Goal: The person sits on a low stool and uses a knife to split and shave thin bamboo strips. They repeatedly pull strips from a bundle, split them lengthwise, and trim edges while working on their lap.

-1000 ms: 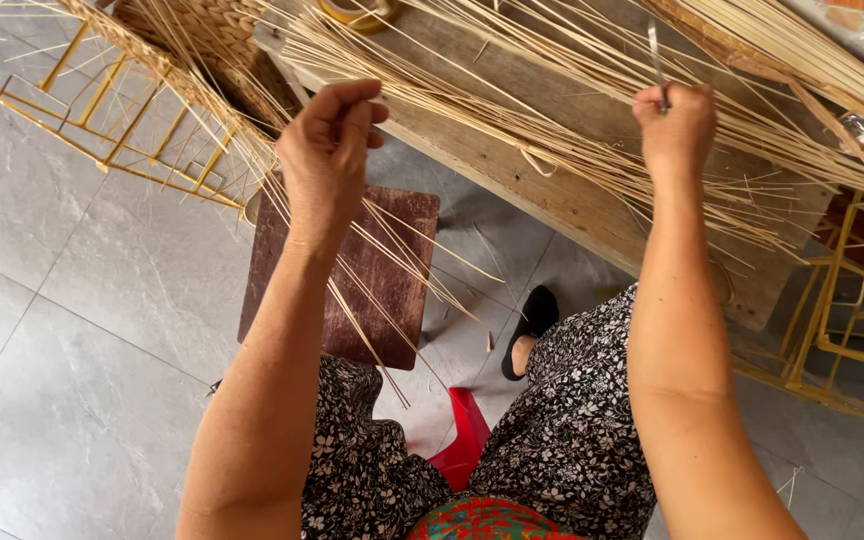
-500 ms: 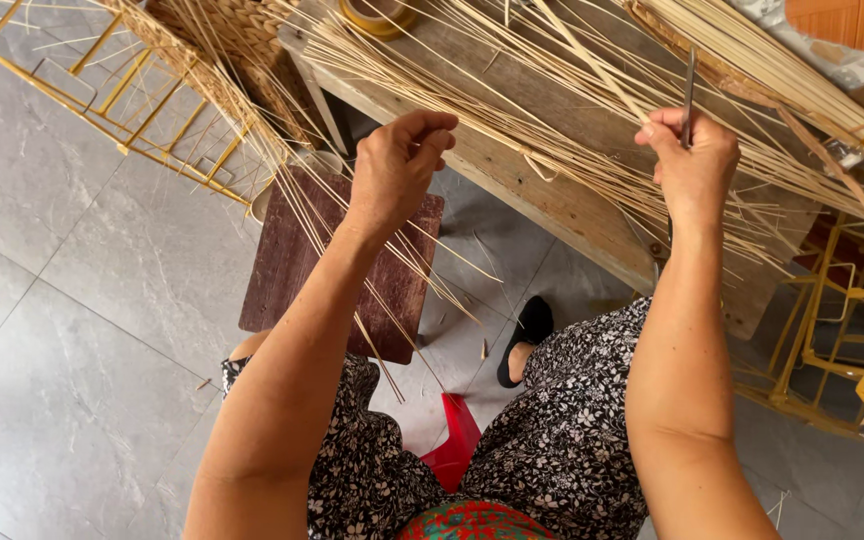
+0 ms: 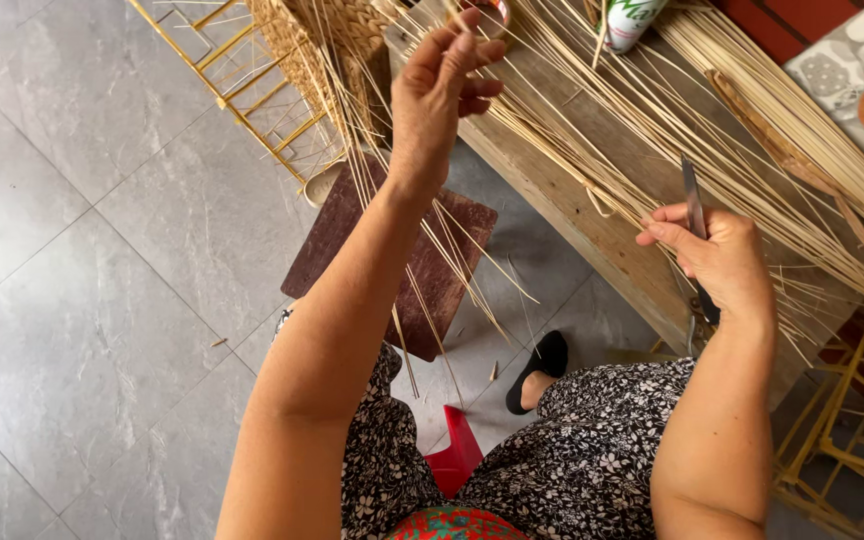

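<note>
Many thin pale cane strips (image 3: 592, 130) lie fanned across a wooden plank table (image 3: 592, 235). My left hand (image 3: 442, 85) is raised at the top centre, its fingertips pinching some of the strips where they hang over the plank's near edge. My right hand (image 3: 717, 262) rests lower, at the plank's right part, closed around a thin metal blade (image 3: 692, 198) that points upward. Loose strips trail down past my left forearm toward the floor.
A dark brown wooden stool (image 3: 352, 235) stands below the plank. Yellow wire frames (image 3: 252, 90) with woven cane sit at the top left; more yellow frames (image 3: 852, 430) are at the lower right. A green and white can (image 3: 632, 20) stands on the plank. Grey floor tiles (image 3: 82, 280) spread left.
My left hand has risen and moved up along the strips. My right hand has dropped down and toward me with the blade. The view has tilted, showing more floor.
</note>
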Motion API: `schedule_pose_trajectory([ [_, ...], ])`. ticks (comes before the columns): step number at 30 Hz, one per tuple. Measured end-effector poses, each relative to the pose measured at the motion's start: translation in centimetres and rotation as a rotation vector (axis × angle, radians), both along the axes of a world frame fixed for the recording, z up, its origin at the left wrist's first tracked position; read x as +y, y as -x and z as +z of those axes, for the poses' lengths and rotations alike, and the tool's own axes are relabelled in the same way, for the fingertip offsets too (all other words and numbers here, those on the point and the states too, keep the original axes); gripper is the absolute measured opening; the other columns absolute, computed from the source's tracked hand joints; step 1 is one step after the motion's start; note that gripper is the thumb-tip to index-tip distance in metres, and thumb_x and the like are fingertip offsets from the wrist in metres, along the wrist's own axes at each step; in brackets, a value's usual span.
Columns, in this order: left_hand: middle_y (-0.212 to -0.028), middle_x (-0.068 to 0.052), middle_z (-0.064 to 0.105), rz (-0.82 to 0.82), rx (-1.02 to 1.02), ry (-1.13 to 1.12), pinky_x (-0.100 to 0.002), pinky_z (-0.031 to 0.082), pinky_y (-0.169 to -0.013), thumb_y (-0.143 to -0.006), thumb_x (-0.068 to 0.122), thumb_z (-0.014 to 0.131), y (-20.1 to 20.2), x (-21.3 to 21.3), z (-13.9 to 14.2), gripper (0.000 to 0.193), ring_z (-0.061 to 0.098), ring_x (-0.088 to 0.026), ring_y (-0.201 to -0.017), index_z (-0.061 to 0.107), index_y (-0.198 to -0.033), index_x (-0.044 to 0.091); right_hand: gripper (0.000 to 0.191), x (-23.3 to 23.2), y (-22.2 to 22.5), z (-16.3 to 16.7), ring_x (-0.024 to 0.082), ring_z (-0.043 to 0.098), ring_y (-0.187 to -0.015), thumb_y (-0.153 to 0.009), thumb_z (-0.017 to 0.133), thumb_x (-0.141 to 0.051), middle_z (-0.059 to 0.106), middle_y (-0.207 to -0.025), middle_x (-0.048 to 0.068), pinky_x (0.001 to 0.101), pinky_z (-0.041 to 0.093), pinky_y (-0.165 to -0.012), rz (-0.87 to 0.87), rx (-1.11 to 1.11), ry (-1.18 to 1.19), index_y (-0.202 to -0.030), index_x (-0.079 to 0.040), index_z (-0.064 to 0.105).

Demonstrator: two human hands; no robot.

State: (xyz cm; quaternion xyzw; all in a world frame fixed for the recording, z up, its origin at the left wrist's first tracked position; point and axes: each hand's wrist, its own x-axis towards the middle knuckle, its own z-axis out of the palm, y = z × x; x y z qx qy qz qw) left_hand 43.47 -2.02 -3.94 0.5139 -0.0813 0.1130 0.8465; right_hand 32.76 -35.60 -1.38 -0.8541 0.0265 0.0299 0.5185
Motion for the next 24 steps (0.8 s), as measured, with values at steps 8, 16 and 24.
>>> schedule_pose_trajectory([
  [8, -0.101, -0.008, 0.079, 0.005, -0.075, 0.061, -0.026, 0.059, -0.073, -0.106, 0.029, 0.066, 1.7, 2.3, 1.5, 0.024, 0.072, -0.009, -0.082, 0.072, -0.115, 0.007, 0.013, 1.0, 0.2, 0.8, 0.002, 0.043, -0.05, -0.096, 0.071, -0.012, 0.077, -0.092, 0.01, 0.0197, 0.032, -0.043, 0.05, 0.007, -0.005, -0.107, -0.004, 0.074],
  [16, -0.1, -0.01, 0.079, -0.062, -0.119, 0.025, -0.03, 0.066, -0.076, -0.106, 0.022, 0.067, 3.3, 1.2, 2.2, 0.013, 0.077, -0.012, -0.084, 0.064, -0.109, 0.01, 0.043, 5.5, 1.3, 2.4, 0.001, 0.047, -0.059, -0.115, 0.04, -0.038, 0.066, -0.093, -0.005, 0.0185, 0.038, -0.047, -0.107, -0.273, -0.001, -0.133, -0.01, 0.068],
  [24, -0.113, -0.002, 0.079, -0.276, -0.144, -0.074, -0.028, 0.06, -0.082, -0.107, 0.025, 0.065, 5.8, 1.4, 4.0, 0.024, 0.073, -0.01, -0.094, 0.069, -0.129, 0.014, 0.051, 12.2, 4.4, 4.0, 0.005, 0.048, -0.064, -0.112, 0.053, -0.031, 0.06, -0.078, 0.0, 0.0192, 0.042, -0.057, 0.356, -0.197, -0.277, -0.158, -0.01, 0.045],
])
